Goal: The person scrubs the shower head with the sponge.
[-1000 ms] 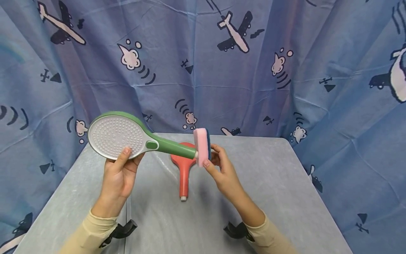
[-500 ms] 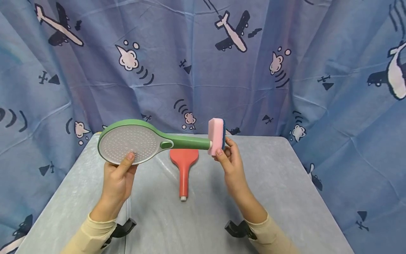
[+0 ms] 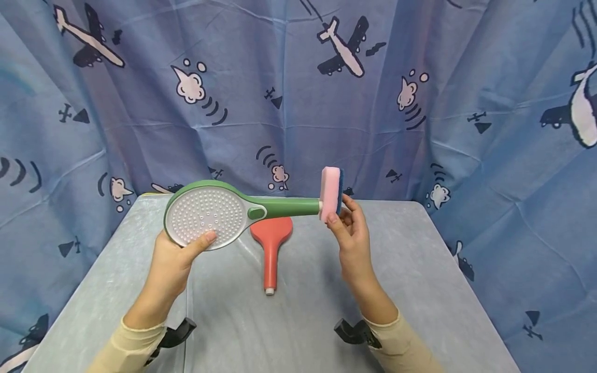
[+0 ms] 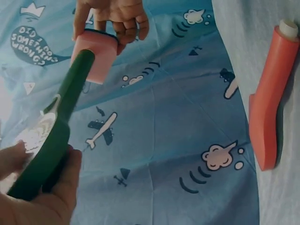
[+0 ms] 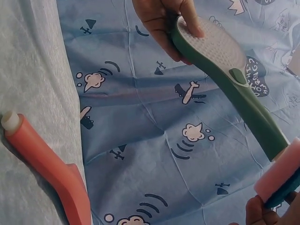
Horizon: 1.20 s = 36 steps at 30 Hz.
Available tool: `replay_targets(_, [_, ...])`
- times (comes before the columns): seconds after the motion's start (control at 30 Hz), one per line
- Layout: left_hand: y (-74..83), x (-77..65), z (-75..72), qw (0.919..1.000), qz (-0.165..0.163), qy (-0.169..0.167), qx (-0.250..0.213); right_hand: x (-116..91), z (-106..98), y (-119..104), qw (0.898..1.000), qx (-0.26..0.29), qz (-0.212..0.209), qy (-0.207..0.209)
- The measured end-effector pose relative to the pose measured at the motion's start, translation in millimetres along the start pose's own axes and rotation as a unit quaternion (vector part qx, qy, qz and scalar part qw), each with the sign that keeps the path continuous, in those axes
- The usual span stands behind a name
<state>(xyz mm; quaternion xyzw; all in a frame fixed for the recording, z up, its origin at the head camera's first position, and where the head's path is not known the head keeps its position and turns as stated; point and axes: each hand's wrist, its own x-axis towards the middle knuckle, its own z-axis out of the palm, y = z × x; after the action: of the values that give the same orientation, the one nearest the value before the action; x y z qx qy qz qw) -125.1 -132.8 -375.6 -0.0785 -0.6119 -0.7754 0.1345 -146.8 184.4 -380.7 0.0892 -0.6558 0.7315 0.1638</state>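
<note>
My left hand [image 3: 174, 267] grips the round head of a green shower head [image 3: 207, 212], thumb on its white nozzle face, fingers behind it. The handle points right, held level above the table. My right hand [image 3: 354, 243] pinches a pink sponge [image 3: 330, 191] with a dark blue scouring side. The sponge stands upright, its pink face right at the white end of the handle; the right wrist view shows the handle's tip [image 5: 280, 152] against it. Behind and below, a red shower head [image 3: 271, 248] lies on the table, its upper part overlapped by the green one.
The grey-covered table [image 3: 261, 331] ends at a blue curtain [image 3: 298, 103] printed with planes, which hangs behind and on both sides. Black camera mounts [image 3: 177, 334] sit on both wrists, over beige sleeves.
Both hands have moved to the right with the green shower head and the sponge. The handle has swung from sloping down to nearly level, and the sponge has risen. The red shower head stays put.
</note>
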Motion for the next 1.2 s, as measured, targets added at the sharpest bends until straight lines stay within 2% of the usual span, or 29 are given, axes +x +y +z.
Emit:
replay_targets(0.07, [0.2, -0.4, 0.5, 0.9998, 0.008, -0.01, -0.016, 1.0, -1.0, 0.4, 1.0, 0.001, -0.001, 0.002])
replay_targets(0.13, [0.9, -1.7, 0.5, 0.9996, 0.016, -0.021, -0.013, 2.2, -2.6, 0.4, 1.0, 0.003, -0.005, 0.007])
replay_targets(0.23, [2.4, -4.1, 0.2, 0.9984, 0.034, -0.03, 0.035, 4.5, -5.9, 0.7, 1.0, 0.005, -0.018, 0.013])
replay_targets(0.37, [4.3, -4.9, -0.4, 0.9949, 0.053, -0.018, 0.084, 5.5, -9.2, -0.3, 0.999, -0.001, -0.039, 0.009])
replay_targets(0.43, [4.3, -4.0, -0.8, 0.9944, 0.061, -0.002, 0.086, 5.2, -10.4, -1.1, 0.998, -0.026, -0.053, 0.005])
replay_targets(0.5, [3.7, -3.2, -1.5, 0.9939, 0.071, 0.011, 0.084, 5.1, -11.2, -0.8, 0.992, -0.087, -0.088, 0.013])
replay_targets(0.57, [2.5, -3.6, -1.9, 0.9929, 0.081, 0.02, 0.084, 4.3, -11.3, -0.7, 0.976, -0.169, -0.132, 0.031])
replay_targets(0.67, [0.0, -5.1, -0.4, 0.9865, 0.116, 0.027, 0.112, 2.7, -10.0, 0.1, 0.934, -0.287, -0.201, 0.069])
replay_targets(0.73, [-2.0, -6.7, 1.9, 0.9822, 0.134, 0.032, 0.128, 0.3, -7.0, 0.8, 0.912, -0.331, -0.229, 0.082])
replay_targets(0.83, [-5.8, -8.7, 7.2, 0.9774, 0.155, 0.035, 0.139, -3.6, 0.0, 4.3, 0.89, -0.367, -0.257, 0.085])
replay_targets(0.93, [-11.7, -10.7, 12.4, 0.9709, 0.185, 0.026, 0.149, -9.1, 9.0, 9.6, 0.878, -0.391, -0.268, 0.065])
replay_targets(1.0, [-16.6, -11.7, 15.8, 0.9616, 0.218, 0.011, 0.167, -14.5, 15.3, 13.7, 0.877, -0.395, -0.272, 0.038])
replay_targets(1.03, [-19.3, -12.1, 17.3, 0.9547, 0.237, 0.002, 0.179, -17.6, 18.4, 15.4, 0.879, -0.389, -0.273, 0.022])
replay_targets(1.13, [-27.3, -12.8, 20.9, 0.9348, 0.288, -0.024, 0.207, -26.4, 25.9, 18.3, 0.897, -0.351, -0.267, -0.024])
replay_targets(1.2, [-30.9, -12.7, 22.6, 0.9268, 0.307, -0.032, 0.214, -30.1, 28.5, 18.3, 0.913, -0.312, -0.26, -0.047])
